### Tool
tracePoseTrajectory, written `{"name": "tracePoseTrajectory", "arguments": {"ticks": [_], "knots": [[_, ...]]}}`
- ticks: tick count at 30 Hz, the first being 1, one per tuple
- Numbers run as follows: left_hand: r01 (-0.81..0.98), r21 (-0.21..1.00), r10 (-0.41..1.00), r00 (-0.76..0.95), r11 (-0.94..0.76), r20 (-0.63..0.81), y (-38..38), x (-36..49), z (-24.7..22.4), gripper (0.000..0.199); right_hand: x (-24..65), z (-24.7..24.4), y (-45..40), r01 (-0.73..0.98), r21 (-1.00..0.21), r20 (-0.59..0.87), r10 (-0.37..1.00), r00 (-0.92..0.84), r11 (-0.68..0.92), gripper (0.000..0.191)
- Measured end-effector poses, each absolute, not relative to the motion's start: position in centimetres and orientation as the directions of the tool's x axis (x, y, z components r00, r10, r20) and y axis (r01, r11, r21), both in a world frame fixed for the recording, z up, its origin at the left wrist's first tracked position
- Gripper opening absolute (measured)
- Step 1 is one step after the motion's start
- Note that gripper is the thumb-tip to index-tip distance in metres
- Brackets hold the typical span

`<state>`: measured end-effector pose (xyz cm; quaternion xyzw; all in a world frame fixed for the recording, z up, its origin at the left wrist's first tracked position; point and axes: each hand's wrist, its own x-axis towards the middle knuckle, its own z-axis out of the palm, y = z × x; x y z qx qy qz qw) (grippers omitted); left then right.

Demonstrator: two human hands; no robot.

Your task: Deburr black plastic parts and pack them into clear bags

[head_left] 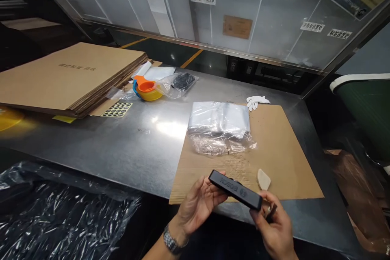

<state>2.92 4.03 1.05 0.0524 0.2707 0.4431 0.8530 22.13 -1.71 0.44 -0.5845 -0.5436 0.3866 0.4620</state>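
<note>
A long black bar-shaped part (234,190) with raised BOSCH lettering is held up over the front edge of the table, tilted down to the right. My right hand (272,227) grips its right end between thumb and fingers. At the other end, my left hand (202,203) supports it with the fingers behind and beneath, thumb held off to the side. Just beyond my right hand, a pale beige pad (263,179) lies on the cardboard sheet (286,150). Clear plastic bags (219,120) are stacked farther back on that sheet.
A white glove (257,101) lies behind the cardboard. Toward the left are an orange cup (146,86), a bag with dark contents (183,81), a sticker sheet (117,109) and stacked cardboard (70,73). Black plastic sheeting (61,215) covers something at lower left. A clear panel (231,57) hangs behind.
</note>
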Motion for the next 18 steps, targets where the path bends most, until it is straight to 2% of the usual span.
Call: {"name": "tracePoseTrajectory", "arguments": {"ticks": [2, 4, 7, 9, 11, 14, 18], "knots": [[-0.765, 0.380, 0.839, 0.374, 0.520, -0.395, 3.4, 3.5, 1.4, 0.056, 20.8, -0.6, -3.0, 0.400, -0.911, 0.201, 0.953, 0.226, 0.097, 0.024], [-0.737, 0.460, 0.853, 0.313, 0.495, -0.418, 2.6, 4.1, 1.9, 0.061, 19.9, -1.3, -3.8, 0.472, -0.873, 0.268, 0.927, 0.262, 0.119, 0.026], [-0.687, 0.541, 0.856, 0.246, 0.485, -0.456, 1.9, 4.4, 2.3, 0.062, 19.9, -1.0, -4.0, 0.423, -0.891, 0.240, 0.962, 0.131, 0.165, 0.051], [-0.666, 0.579, 0.870, 0.237, 0.470, -0.433, 1.7, 4.1, 2.2, 0.060, 20.6, 0.0, -3.5, 0.368, -0.912, 0.205, 0.978, 0.030, 0.180, 0.064], [-0.629, 0.616, 0.877, 0.266, 0.473, -0.401, 1.6, 3.8, 2.0, 0.058, 21.3, 1.3, -2.8, 0.404, -0.899, 0.184, 0.983, -0.003, 0.170, 0.056], [-0.560, 0.683, 0.883, 0.284, 0.469, -0.373, 1.4, 3.6, 2.0, 0.052, 21.5, 2.9, -2.3, 0.553, -0.812, 0.202, 0.979, -0.036, 0.188, 0.034], [-0.496, 0.739, 0.890, 0.262, 0.456, -0.373, 1.2, 3.8, 2.7, 0.046, 21.2, 3.8, -2.3, 0.691, -0.681, 0.195, 0.970, -0.147, 0.242, 0.035]]}}
